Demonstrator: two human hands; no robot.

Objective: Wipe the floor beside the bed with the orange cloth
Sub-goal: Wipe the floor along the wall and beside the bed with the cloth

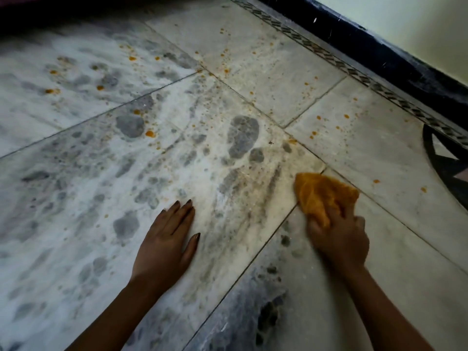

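A crumpled orange cloth (323, 193) lies pressed on the marble floor (177, 153) at the right of centre. My right hand (339, 239) is shut on the cloth's near end, knuckles up. My left hand (167, 239) rests flat on the floor to the left, palm down, fingers together and pointing away from me, holding nothing. The tiles are dusty white with grey smudges, streaks and scattered orange spots (150, 133). The dark underside of the bed (50, 11) shows along the top left edge.
A dark blue skirting (379, 46) with a patterned tile border (329, 57) runs diagonally along the pale wall at the top right. A black inlaid floor motif (445, 168) sits at the right edge. Open floor stretches left and ahead.
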